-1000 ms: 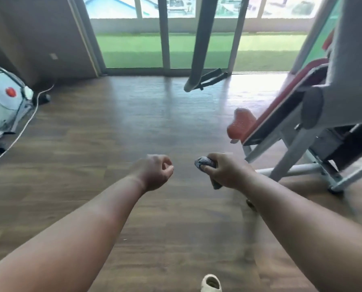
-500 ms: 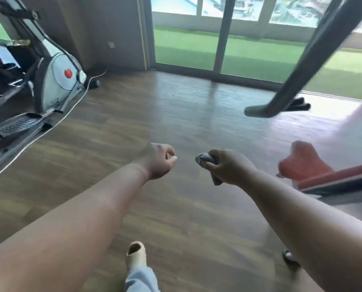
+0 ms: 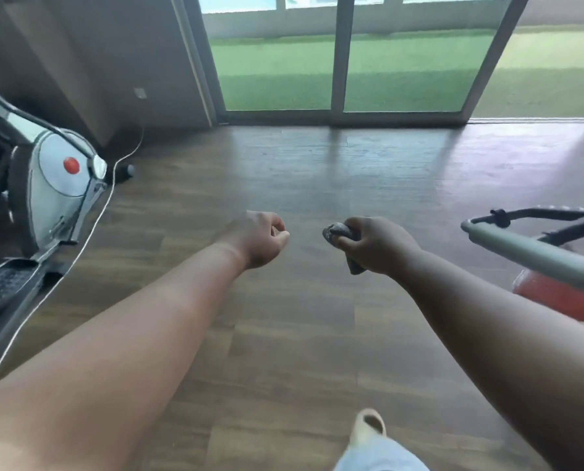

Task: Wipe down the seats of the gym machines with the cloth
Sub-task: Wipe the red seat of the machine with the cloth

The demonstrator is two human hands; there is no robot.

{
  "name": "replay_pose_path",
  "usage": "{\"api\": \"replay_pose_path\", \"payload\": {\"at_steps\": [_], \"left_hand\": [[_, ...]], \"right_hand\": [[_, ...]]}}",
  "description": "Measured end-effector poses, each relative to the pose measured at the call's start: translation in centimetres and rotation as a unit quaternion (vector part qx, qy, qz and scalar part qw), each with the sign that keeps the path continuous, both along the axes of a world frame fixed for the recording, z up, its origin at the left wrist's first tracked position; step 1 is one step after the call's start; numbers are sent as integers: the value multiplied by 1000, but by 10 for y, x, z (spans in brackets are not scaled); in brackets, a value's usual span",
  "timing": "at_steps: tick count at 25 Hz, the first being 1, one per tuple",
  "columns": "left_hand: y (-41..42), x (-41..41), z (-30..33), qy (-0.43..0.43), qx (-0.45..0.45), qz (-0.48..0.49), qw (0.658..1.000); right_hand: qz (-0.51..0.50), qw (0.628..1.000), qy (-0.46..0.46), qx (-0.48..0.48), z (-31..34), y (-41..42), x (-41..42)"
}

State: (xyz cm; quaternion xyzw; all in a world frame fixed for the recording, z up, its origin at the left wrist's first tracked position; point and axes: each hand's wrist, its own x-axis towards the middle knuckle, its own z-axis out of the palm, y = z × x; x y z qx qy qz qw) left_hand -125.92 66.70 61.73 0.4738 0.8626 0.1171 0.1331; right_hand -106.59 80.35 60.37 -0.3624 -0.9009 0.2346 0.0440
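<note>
Both arms extend forward over the floor (image 3: 317, 185), with the hands level and near each other but apart.

Right hand (image 3: 377, 244): fingers curled round the cloth (image 3: 339, 232), grasping it. The cloth is a grey wad; one end protrudes from the thumb side toward the left, and a short tail hangs below the hand. The cloth touches nothing but the hand.

Left hand (image 3: 261, 237): clenched into a loose fist, holding nothing.

Open room: a wide strip of bare floor runs from the near edge to the far doors (image 3: 341, 62). On the left, the strip is bounded by the elliptical (image 3: 59, 185) and its pedal (image 3: 2, 287). A white cable (image 3: 97, 219) trails along the floor just beside that machine, from the near left edge up to the far wall (image 3: 97, 62). On the right, the strip is bounded by a grey bar (image 3: 528, 253) with a black strap (image 3: 501, 217) on it. A red seat (image 3: 555, 294) lies under the bar, partly hidden by it. The seat is well apart from the cloth.

Near edge: one foot in a pale shoe (image 3: 367, 426) stands on the floor, with a light trouser leg (image 3: 378, 453) below it.

Surface: brown wood-pattern planks, with a soft sheen near the doors.

Room: the far side is glazed sliding doors with grey frames; green turf shows beyond the glass. The far left wall is plain and dark, with a small socket plate (image 3: 141, 93).
</note>
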Motion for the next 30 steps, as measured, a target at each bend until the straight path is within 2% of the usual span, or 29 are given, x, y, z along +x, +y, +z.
{"api": "replay_pose_path", "payload": {"at_steps": [7,12,15,20,24,30], "left_hand": [[203,-92,5,10,6,-10,1000],[334,-136,12,-12,-8,-20,1000],[418,-159,10,-30,-5,-62,998],[580,-178,10,-4,-12,-181,983],[718,-154,12,-9,8,-304,953],[867,-18,8,-31,14,-484,874]], "right_hand": [[-2,1000,-10,28,-5,203,-92],[-24,999,-21,28,7,335,-122],[-66,997,-9,25,12,403,-126],[-180,984,-2,8,12,510,-117],[-318,948,19,-16,2,584,-85],[-487,873,15,-17,-6,642,20]]}}
